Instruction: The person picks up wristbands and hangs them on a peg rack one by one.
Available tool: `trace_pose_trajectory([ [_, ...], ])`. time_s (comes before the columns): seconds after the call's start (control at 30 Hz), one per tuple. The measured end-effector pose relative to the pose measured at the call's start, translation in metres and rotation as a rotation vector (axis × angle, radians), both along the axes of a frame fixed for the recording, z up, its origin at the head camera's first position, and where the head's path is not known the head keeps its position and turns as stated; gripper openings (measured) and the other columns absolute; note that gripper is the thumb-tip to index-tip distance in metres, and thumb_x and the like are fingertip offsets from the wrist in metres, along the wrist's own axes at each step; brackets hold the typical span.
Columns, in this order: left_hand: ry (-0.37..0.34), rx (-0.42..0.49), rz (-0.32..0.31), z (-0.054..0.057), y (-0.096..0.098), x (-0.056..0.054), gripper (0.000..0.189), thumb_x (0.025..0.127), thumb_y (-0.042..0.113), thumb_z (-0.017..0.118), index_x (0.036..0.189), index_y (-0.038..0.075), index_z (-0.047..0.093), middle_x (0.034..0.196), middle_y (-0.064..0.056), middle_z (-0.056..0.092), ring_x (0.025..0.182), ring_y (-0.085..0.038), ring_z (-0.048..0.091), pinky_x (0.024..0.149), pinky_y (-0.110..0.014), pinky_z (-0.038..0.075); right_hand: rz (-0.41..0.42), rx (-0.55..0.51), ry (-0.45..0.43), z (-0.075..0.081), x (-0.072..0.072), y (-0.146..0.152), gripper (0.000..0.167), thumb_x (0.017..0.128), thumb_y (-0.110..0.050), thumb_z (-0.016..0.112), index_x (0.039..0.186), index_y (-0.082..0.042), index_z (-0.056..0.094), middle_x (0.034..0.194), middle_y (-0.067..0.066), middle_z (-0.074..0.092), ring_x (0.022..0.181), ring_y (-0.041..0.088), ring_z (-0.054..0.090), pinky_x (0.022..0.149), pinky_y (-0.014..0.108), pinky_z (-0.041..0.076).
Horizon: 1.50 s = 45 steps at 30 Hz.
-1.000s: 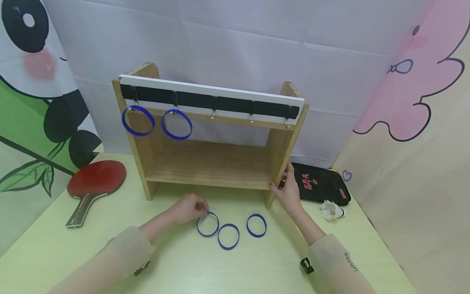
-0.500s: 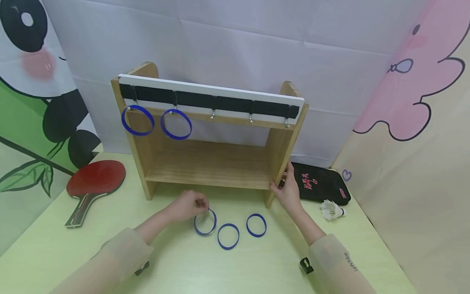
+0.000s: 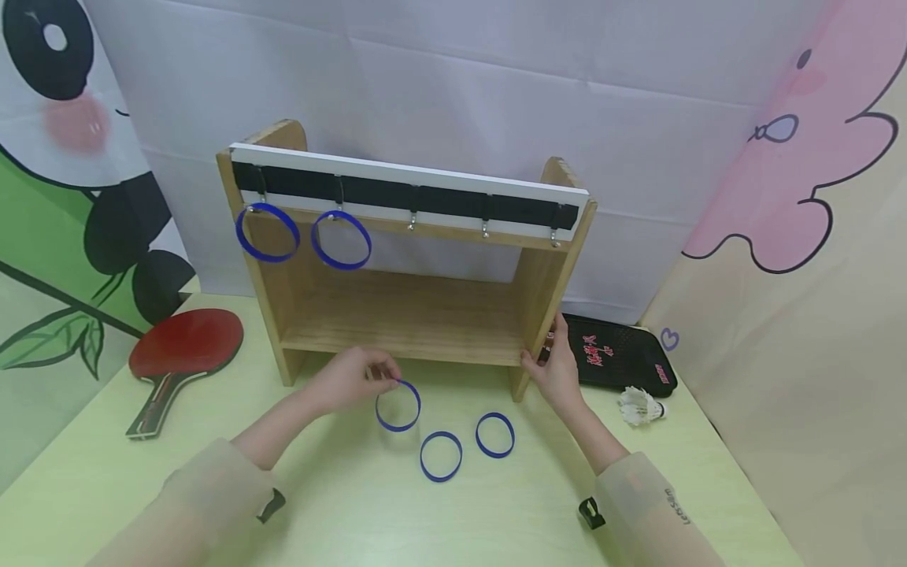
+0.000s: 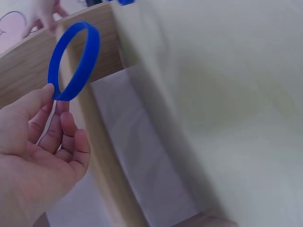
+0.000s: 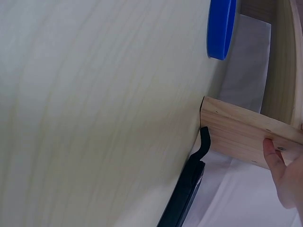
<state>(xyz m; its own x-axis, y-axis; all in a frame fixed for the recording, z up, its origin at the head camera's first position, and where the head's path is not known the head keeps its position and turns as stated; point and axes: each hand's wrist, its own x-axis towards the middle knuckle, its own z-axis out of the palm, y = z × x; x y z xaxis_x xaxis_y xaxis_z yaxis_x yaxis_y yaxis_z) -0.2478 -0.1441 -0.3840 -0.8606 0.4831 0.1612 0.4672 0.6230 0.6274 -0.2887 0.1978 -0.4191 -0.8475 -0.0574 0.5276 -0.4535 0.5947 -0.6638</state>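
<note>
Between the thumb and fingertips of my left hand (image 3: 353, 381) a blue silicone wristband (image 3: 397, 429) is pinched at its upper edge, held above the table; the left wrist view shows this wristband (image 4: 90, 59) close up. My right hand (image 3: 557, 374) grips the right side panel of a wooden shelf (image 3: 404, 311), the thumb (image 5: 272, 153) lying on the panel. Two blue wristbands, one far left (image 3: 266, 257) and one beside it (image 3: 343, 266), hang from hooks on the shelf's black strip (image 3: 449, 201). Two others, the nearer (image 3: 441, 479) and the right one (image 3: 495, 455), rest on the table.
Bare hooks (image 3: 412, 223) continue along the strip to the right. A red table tennis bat (image 3: 187, 342) lies left of the shelf. On the right are a black case (image 3: 623, 354) and a shuttlecock (image 3: 641, 405). A pale cloth (image 3: 453, 94) hangs behind.
My left hand has lifted its wristband off the table, up and toward the shelf, away from the other two. The right hand stays where it was on the side panel.
</note>
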Motion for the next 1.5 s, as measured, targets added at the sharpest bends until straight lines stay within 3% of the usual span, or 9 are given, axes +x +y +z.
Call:
trace_pose_trajectory([
  [0.33, 0.026, 0.028, 0.030, 0.037, -0.005, 0.013, 0.007, 0.086, 0.018, 0.069, 0.094, 0.018, 0.070, 0.086, 0.006, 0.066, 0.078, -0.013, 0.055, 0.063, -0.026, 0.048, 0.000, -0.005, -0.006, -0.001, 0.001, -0.001, 0.089, 0.083, -0.002, 0.066, 0.149, -0.020, 0.010, 0.131, 0.017, 0.042, 0.105, 0.033, 0.057, 0.069, 0.043, 0.057],
  [0.87, 0.204, 0.128, 0.140, 0.106, -0.008, 0.034, 0.012, 0.085, 0.019, 0.071, 0.096, 0.016, 0.069, 0.081, 0.003, 0.062, 0.073, -0.017, 0.054, 0.059, -0.024, 0.046, 0.011, -0.012, -0.023, 0.002, 0.004, -0.001, 0.089, 0.084, -0.002, 0.065, 0.150, -0.021, 0.008, 0.133, 0.017, 0.041, 0.107, 0.035, 0.056, 0.070, 0.044, 0.056],
  [1.07, 0.270, 0.201, 0.249, 0.130, -0.011, 0.041, 0.017, 0.086, 0.026, 0.070, 0.101, 0.017, 0.068, 0.088, 0.003, 0.065, 0.078, -0.014, 0.058, 0.063, -0.021, 0.049, 0.012, -0.015, -0.029, 0.002, 0.004, -0.001, 0.089, 0.084, -0.001, 0.064, 0.150, -0.021, 0.007, 0.134, 0.017, 0.041, 0.107, 0.035, 0.055, 0.070, 0.044, 0.057],
  [1.27, 0.383, 0.335, 0.310, 0.146, -0.008, 0.040, 0.019, 0.087, 0.028, 0.068, 0.101, 0.016, 0.068, 0.094, 0.004, 0.068, 0.078, -0.008, 0.062, 0.065, -0.017, 0.049, 0.014, -0.022, -0.034, 0.004, 0.003, -0.001, 0.089, 0.084, 0.000, 0.064, 0.150, -0.019, 0.008, 0.134, 0.017, 0.040, 0.110, 0.035, 0.055, 0.071, 0.044, 0.057],
  [1.5, 0.430, 0.518, 0.344, 0.152, 0.004, 0.030, 0.024, 0.087, 0.031, 0.069, 0.100, 0.012, 0.068, 0.091, 0.002, 0.067, 0.079, -0.008, 0.061, 0.069, -0.016, 0.049, 0.009, -0.005, -0.020, 0.003, 0.002, -0.001, 0.089, 0.084, -0.001, 0.065, 0.150, -0.019, 0.008, 0.132, 0.018, 0.042, 0.107, 0.034, 0.056, 0.070, 0.044, 0.057],
])
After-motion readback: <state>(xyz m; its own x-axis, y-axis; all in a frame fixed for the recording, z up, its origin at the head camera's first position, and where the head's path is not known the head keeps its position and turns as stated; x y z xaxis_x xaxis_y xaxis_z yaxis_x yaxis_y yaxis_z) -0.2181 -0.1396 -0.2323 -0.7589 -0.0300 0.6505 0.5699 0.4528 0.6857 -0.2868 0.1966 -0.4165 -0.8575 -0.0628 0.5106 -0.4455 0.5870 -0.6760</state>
